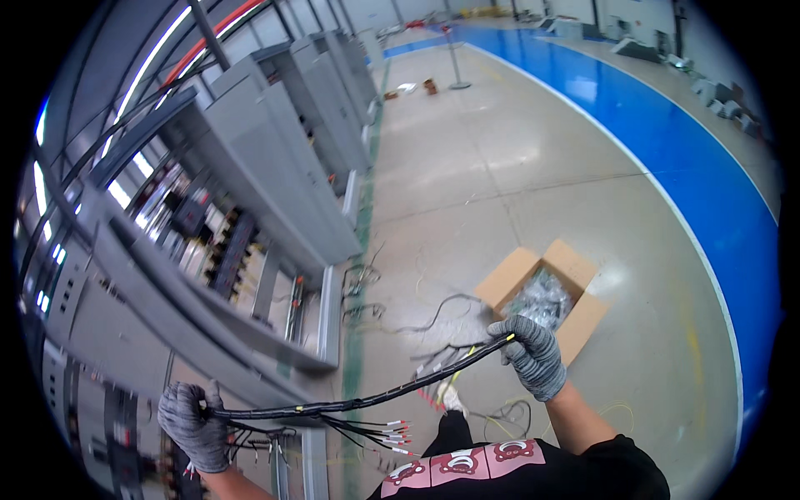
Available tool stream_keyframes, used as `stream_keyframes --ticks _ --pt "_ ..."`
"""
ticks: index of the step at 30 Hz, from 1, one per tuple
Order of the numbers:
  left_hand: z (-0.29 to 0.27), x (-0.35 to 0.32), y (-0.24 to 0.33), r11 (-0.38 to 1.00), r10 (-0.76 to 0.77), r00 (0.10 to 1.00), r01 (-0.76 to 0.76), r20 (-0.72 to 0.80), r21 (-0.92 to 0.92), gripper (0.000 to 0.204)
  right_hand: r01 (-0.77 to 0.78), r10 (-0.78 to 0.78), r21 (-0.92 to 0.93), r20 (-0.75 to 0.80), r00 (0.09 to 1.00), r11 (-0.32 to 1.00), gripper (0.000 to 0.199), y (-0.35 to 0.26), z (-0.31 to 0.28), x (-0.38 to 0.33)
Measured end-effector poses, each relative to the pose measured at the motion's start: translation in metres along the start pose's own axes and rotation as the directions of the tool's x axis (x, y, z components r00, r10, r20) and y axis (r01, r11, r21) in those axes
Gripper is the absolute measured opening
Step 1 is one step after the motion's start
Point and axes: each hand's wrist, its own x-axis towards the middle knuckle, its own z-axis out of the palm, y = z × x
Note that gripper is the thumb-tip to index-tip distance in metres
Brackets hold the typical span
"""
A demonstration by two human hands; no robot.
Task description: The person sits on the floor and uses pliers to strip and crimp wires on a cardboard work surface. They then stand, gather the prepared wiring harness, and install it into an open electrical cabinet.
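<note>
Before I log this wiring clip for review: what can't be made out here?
Head view only:
- Cardboard box: its clear-wrapped contents are too small to identify.
- Wire bundle: its ends are hidden inside the gloved left hand and right hand.
- Open cabinet: its components are blurred and bent near the rim.

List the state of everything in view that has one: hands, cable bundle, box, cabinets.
Left hand: gloved, closed around one end of the cable bundle.
Right hand: gloved, closed around the other end.
Cable bundle: stretched between both hands, loose tagged wire ends hanging off.
Cardboard box: flaps open, clear plastic bags inside, on the floor.
Nearest cabinet: door open, wiring exposed.
</note>
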Motion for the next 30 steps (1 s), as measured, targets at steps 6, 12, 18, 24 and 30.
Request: stream_keyframes --ticks 6,12,18,24,30 --pt "0.156 0.104 0.019 0.985 0.060 0.997 -0.066 -0.040 -0.161 0.029 0.042 -0.066 -0.151 -0.161 0.985 0.988 0.019 0.046 -0.001 0.137" --pt "0.283 0.217 0.041 0.940 0.119 0.987 -0.147 -0.106 -0.308 0.030 0.033 -0.064 -0.115 -0.273 0.960 0.993 0.029 0.094 -0.017 0.258" --pt "0.388 0.288 0.075 0.944 0.119 0.990 -0.090 0.075 -0.319 0.029 0.022 -0.020 0.007 -0.271 0.962 1.000 0.029 0.182 -0.032 0.400" --pt "0.479 0.359 0.113 0.990 0.030 0.989 -0.010 0.146 -0.138 0.030 0.056 -0.049 0.054 -0.117 0.992 0.997 0.016 0.263 -0.055 0.569" --pt "0.563 0.459 0.164 0.989 -0.050 0.993 0.065 0.108 -0.135 0.027 0.109 -0.115 -0.108 -0.047 0.992 0.988 0.016 0.282 -0.109 0.725"
